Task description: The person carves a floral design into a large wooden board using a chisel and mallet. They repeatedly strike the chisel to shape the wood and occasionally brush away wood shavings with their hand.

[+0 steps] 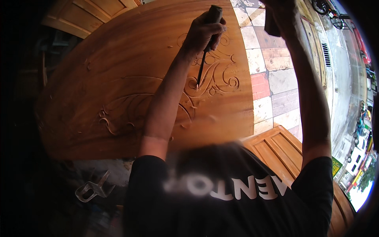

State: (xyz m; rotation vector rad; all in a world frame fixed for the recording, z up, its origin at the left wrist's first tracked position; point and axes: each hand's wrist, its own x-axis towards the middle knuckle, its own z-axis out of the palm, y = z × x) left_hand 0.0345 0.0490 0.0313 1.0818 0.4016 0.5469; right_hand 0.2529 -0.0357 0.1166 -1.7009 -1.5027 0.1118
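Observation:
A broad brown wooden panel (75, 106) lies in front of me, with curling scrollwork (221, 81) cut into its surface. My left hand (203, 34) is wrapped round the dark handle of a carving chisel (202, 65). The chisel slants down, and its tip meets the carved lines right of the panel's middle. Raised at the top right, beyond the panel's edge, my right hand (285, 14) is closed on a dark mallet-like block (271, 26). The top edge of the picture cuts off part of that hand, and its fingers are mostly hidden.
Panelled wooden doors stand at the upper left (89, 15) and lower right (278, 152). Patchwork floor tiles (278, 81) run along the panel's right side. A metal clamp-like piece (94, 187) lies at lower left. A motorbike (323, 7) stands by the street at far right.

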